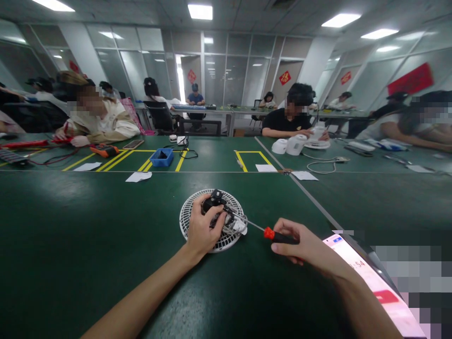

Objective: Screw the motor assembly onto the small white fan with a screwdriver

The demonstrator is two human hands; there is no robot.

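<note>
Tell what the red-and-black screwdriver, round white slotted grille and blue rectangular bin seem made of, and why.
Screwdriver: thin, shiny grey shaft, apparently steel; dark handle with red collar, perhaps plastic or rubber. White grille: likely moulded plastic, matt white, regular ribs. Blue bin: probably plastic, smooth-looking, uniformly coloured.

On my feed, I read "54" on the lit screen (377, 281); the door's red diamond sign (284, 77) is illegible.

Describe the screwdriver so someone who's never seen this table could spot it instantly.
On the green table, find the round white grille near the middle. To its right, the right hand holds the screwdriver, its thin metal shaft slanting over the grille. Its red-and-black handle sets it apart from the grille.
</note>
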